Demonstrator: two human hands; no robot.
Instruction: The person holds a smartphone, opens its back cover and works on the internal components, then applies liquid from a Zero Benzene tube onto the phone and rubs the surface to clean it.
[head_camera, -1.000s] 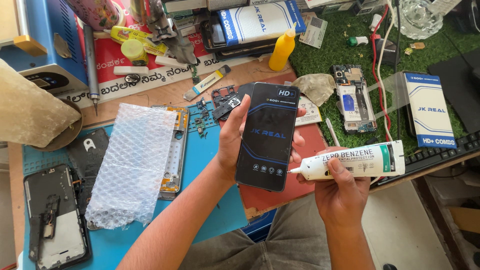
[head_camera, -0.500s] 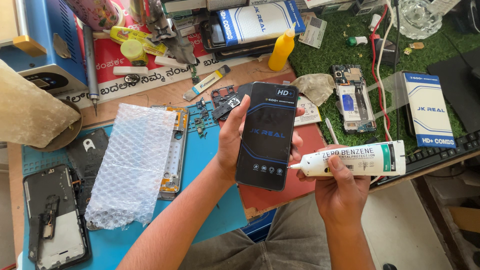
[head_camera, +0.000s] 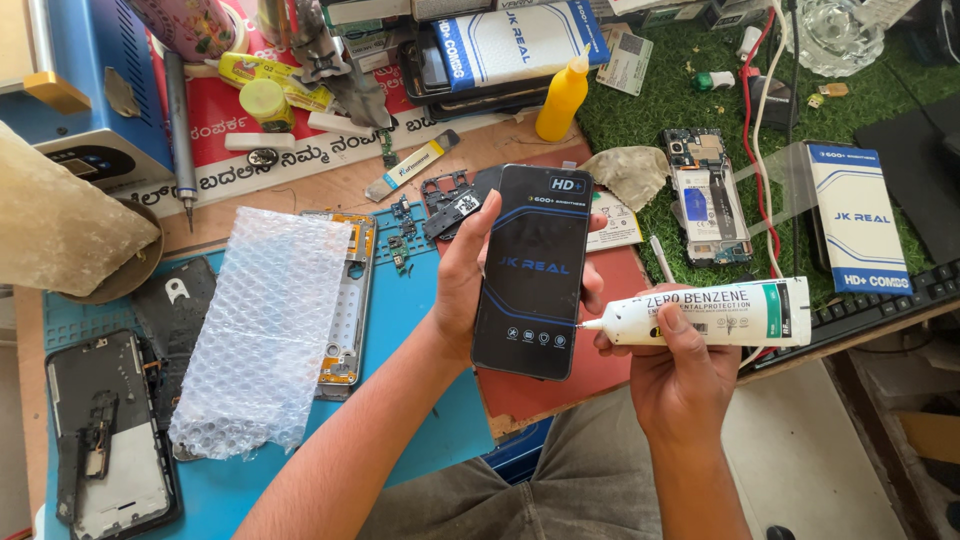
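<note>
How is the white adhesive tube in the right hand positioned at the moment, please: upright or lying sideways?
Sideways. The white tube lies level in the right hand, its nozzle pointing at the edge of the black phone screen.

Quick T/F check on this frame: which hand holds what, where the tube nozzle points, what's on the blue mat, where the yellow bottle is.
1. The left hand holds a black phone screen panel upright by its edges. True.
2. The right hand holds a yellow squeeze bottle. False: it holds a white adhesive tube; the yellow bottle stands on the bench, untouched.
3. The tube's nozzle points at the panel's lower right edge. True.
4. The bubble wrap sheet lies on the green turf. False: it lies on the blue mat, partly over a phone frame.
5. An opened phone lies on the green turf mat. True.
</note>
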